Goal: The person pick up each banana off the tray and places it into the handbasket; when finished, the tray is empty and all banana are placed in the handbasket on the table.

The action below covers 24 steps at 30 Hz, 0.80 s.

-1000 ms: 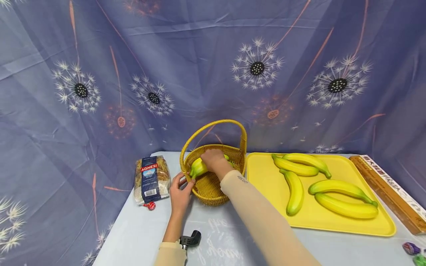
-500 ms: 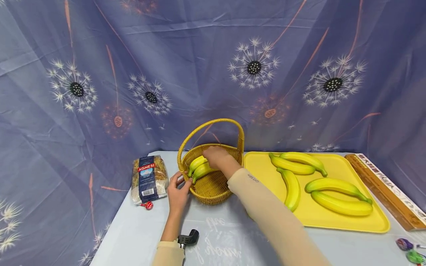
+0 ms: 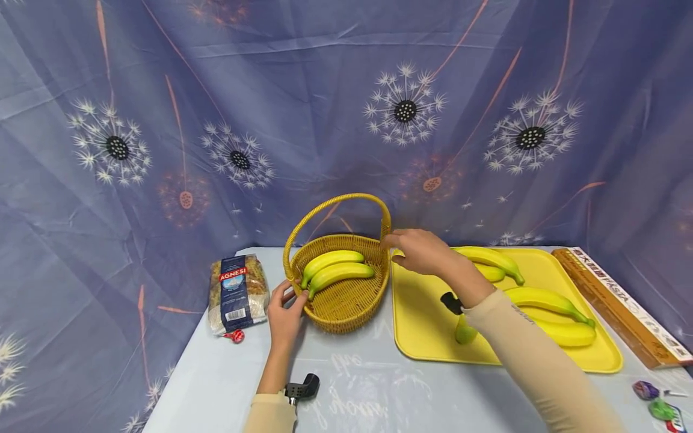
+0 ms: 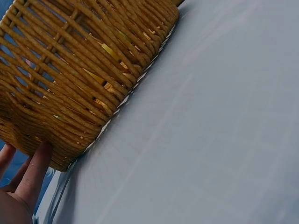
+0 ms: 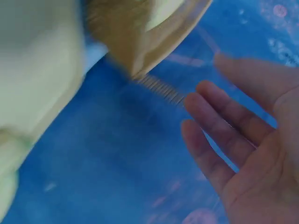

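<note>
The wicker basket (image 3: 346, 307) contains two bananas (image 3: 342, 272) side by side, stems toward its left wall. The left hand (image 3: 284, 316) touches that wall; whether its fingers grip it I cannot tell. The right hand (image 3: 422, 251), fingers released and holding nothing, is at the basket's right rim, beside the handle. The yellow tray (image 3: 422, 331) holds more bananas (image 3: 547, 299), some partly hidden behind the right sleeve (image 3: 533, 355). An AGNESI pasta bag (image 3: 236, 294) and a red-wrapped candy (image 3: 236, 336) lie left; a long PASTA box (image 3: 622, 307) lies beyond the tray, wrapped sweets (image 3: 646, 390) near its end.
</note>
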Available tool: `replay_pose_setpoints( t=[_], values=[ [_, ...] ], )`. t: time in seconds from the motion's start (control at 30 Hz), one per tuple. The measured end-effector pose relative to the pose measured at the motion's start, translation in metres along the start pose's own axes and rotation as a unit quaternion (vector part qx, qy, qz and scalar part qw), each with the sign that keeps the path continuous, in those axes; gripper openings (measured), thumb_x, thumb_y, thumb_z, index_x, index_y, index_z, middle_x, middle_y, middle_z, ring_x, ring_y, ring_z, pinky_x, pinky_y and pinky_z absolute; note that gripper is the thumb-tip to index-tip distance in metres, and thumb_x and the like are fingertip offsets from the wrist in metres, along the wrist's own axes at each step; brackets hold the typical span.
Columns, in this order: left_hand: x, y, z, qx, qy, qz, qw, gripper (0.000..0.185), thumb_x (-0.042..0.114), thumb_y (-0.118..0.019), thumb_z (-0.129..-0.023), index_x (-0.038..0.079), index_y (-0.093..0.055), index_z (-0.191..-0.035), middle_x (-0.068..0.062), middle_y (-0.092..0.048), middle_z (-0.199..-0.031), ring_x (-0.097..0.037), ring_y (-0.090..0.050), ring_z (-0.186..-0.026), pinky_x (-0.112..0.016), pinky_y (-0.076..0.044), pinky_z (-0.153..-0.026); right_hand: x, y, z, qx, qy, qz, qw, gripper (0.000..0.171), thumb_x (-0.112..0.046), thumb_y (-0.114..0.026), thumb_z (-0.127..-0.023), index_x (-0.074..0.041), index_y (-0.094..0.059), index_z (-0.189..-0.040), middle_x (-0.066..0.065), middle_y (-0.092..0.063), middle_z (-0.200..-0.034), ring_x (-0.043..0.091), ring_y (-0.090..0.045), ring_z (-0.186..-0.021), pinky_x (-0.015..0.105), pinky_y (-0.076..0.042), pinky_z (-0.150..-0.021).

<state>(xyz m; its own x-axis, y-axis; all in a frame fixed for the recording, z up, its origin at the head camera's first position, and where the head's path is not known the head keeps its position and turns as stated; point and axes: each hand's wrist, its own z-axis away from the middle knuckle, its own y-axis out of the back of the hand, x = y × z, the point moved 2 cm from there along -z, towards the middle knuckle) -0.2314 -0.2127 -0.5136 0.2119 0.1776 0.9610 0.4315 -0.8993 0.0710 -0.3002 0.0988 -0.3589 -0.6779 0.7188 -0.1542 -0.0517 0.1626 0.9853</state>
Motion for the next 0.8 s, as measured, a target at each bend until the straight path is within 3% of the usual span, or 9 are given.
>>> replay_pose_setpoints(
  t=[0.17, 0.4, 0.6, 0.8],
  values=[
    [0.001, 0.001, -0.001, -0.002, -0.003, -0.004, 1.0, 0.033, 0.017, -0.074, -0.086, 0.007, -0.067, -0.116, 0.006, -0.052, -0.128, -0.024, -0.057, -0.107, -0.028, -0.058, -0.068, 0.035, -0.012, 0.052, -0.015, -0.07, -0.001, 0.997, 0.037, -0.034, -0.067, -0.091, -0.016, -0.062, -0.123, 0.004, -0.062, -0.117, 0.021, -0.062, -0.091, 0.042, -0.053, -0.074],
    [0.002, 0.0, 0.002, 0.001, -0.001, -0.01, 1.0, 0.032, 0.014, -0.074, -0.086, 0.006, -0.067, -0.116, 0.005, -0.053, -0.126, -0.024, -0.058, -0.106, -0.026, -0.058, -0.069, 0.069, -0.044, 0.11, -0.029, -0.147, 0.031, 0.988, 0.042, -0.032, -0.069, -0.088, -0.005, -0.063, -0.121, 0.013, -0.061, -0.104, 0.031, -0.061, -0.083, 0.049, -0.052, -0.071],
    [0.003, 0.0, 0.002, 0.0, 0.004, -0.002, 1.0, 0.032, 0.012, -0.073, -0.086, 0.006, -0.066, -0.117, 0.004, -0.053, -0.126, -0.025, -0.057, -0.107, -0.027, -0.058, -0.066, 0.074, -0.061, 0.123, -0.024, -0.173, -0.017, 0.985, 0.043, -0.024, -0.072, -0.086, -0.002, -0.061, -0.121, 0.012, -0.055, -0.097, 0.023, -0.056, -0.071, 0.042, -0.049, -0.064],
    [0.002, -0.001, 0.001, -0.003, 0.003, -0.004, 1.0, 0.033, 0.014, -0.074, -0.085, 0.007, -0.067, -0.117, 0.001, -0.053, -0.127, -0.027, -0.057, -0.107, -0.027, -0.058, -0.067, 0.072, -0.072, 0.121, -0.025, -0.179, -0.043, 0.983, 0.058, -0.022, -0.077, -0.081, 0.002, -0.054, -0.128, 0.017, -0.058, -0.105, 0.029, -0.059, -0.082, 0.046, -0.051, -0.071]
  ],
)
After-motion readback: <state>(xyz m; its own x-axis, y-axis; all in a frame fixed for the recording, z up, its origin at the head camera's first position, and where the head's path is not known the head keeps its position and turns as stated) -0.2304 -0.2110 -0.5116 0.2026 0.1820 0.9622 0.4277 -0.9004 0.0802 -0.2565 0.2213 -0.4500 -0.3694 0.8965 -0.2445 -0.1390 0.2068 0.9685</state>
